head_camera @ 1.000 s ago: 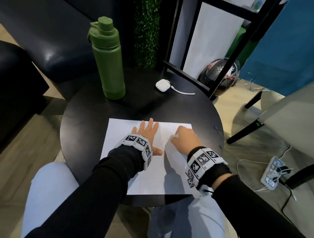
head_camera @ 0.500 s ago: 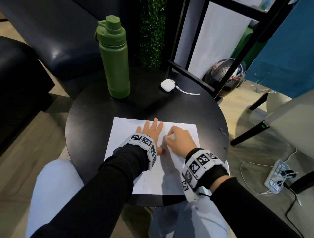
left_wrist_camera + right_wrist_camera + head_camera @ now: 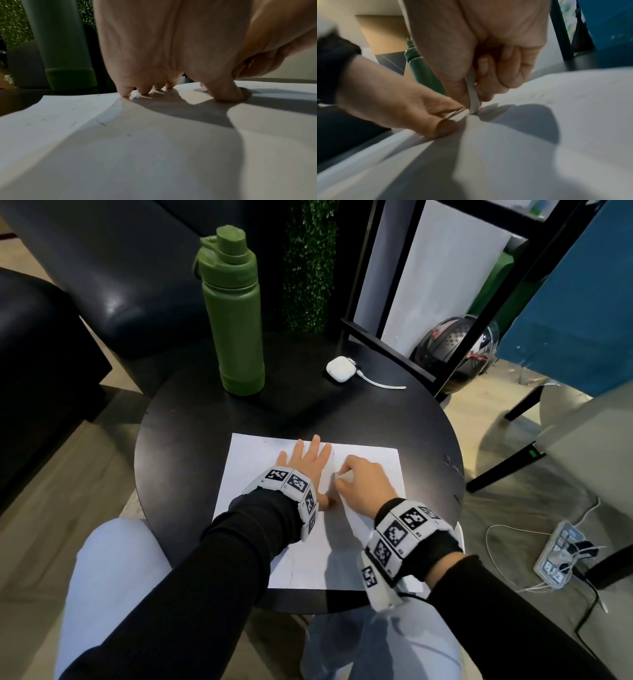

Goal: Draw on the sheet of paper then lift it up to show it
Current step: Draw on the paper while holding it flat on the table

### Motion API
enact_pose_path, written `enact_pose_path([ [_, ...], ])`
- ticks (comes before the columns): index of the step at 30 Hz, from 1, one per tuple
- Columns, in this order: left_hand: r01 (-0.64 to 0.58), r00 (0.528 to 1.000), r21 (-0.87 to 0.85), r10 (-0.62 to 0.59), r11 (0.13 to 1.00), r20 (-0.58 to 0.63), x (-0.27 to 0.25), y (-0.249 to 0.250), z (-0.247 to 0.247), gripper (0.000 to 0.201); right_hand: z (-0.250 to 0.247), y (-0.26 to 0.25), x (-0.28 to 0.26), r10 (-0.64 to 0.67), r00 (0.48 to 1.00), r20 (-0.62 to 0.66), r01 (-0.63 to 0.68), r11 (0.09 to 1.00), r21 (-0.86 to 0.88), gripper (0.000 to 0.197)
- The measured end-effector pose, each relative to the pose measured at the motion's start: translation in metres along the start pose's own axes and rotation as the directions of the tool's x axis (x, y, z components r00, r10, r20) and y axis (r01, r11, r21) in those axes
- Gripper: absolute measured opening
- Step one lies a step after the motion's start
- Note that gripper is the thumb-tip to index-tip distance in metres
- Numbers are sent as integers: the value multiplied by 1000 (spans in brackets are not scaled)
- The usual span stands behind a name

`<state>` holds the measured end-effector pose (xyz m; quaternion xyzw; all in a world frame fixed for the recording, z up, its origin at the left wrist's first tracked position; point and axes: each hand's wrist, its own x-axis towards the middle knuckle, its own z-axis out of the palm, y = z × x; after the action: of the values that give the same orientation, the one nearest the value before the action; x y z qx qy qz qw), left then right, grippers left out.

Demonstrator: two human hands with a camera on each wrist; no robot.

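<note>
A white sheet of paper (image 3: 260,470) lies on the round black table (image 3: 191,446), near its front edge. My left hand (image 3: 305,463) lies flat on the sheet's middle with straight, spread fingers (image 3: 125,90) pressing it down. Just to its right, my right hand (image 3: 359,481) is curled round a pale pen (image 3: 472,97), tip down on the paper (image 3: 556,148) beside the left thumb (image 3: 443,127). Faint pencil-like marks show on the sheet (image 3: 102,148) in the left wrist view.
A tall green bottle (image 3: 236,313) stands at the table's back left. A white earbud case (image 3: 340,368) with a cable lies at the back. A black frame (image 3: 387,340) and helmet (image 3: 452,350) stand behind right; a power strip (image 3: 558,556) lies on the floor.
My right hand with the pen has slid left on the sheet, closer to the left hand. The left hand stays flat on the paper.
</note>
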<state>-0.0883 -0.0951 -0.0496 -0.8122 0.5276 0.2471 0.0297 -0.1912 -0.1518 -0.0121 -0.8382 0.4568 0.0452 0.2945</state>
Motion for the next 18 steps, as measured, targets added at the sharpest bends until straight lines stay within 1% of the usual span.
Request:
enact_pose_path([
  [2,-11,999,17,10,1000,33,-1,-1,-1,102,-9,11,0,91,995,-46,-92,995,-25,13],
  [4,-9,998,29,8,1000,58,-2,-1,-2,105,-16,16,-1,141,988,-69,-146,986,-85,22],
  [5,-4,999,26,2,1000,51,-2,0,-1,104,-17,13,-2,135,988,-72,-141,985,-100,24],
  [7,2,1000,4,-2,1000,12,-1,1,-1,98,-10,-2,-2,78,996,-52,-81,995,-56,25],
  [9,4,1000,-22,-4,1000,-3,-1,2,-2,89,2,-14,0,13,1000,-5,-13,1000,15,22],
  [11,2,1000,-30,-2,1000,6,-1,2,-2,89,5,-14,1,-11,1000,7,11,999,40,14],
  [12,-3,1000,-19,3,1000,6,-1,1,-2,93,0,-9,1,12,1000,-1,-12,999,39,10],
  [13,-9,1000,-11,9,1000,13,-1,1,-2,98,-5,-2,1,50,999,-20,-50,998,28,10],
  [15,-16,999,-3,16,1000,45,-1,-1,-2,104,-16,13,1,130,989,-73,-132,991,-31,19],
  [16,-16,998,4,16,1000,59,-1,-2,-2,105,-19,16,1,149,984,-92,-154,987,-52,22],
  [18,-8,999,9,8,1000,49,-2,-2,-2,104,-16,9,-1,121,989,-89,-126,991,-48,23],
])
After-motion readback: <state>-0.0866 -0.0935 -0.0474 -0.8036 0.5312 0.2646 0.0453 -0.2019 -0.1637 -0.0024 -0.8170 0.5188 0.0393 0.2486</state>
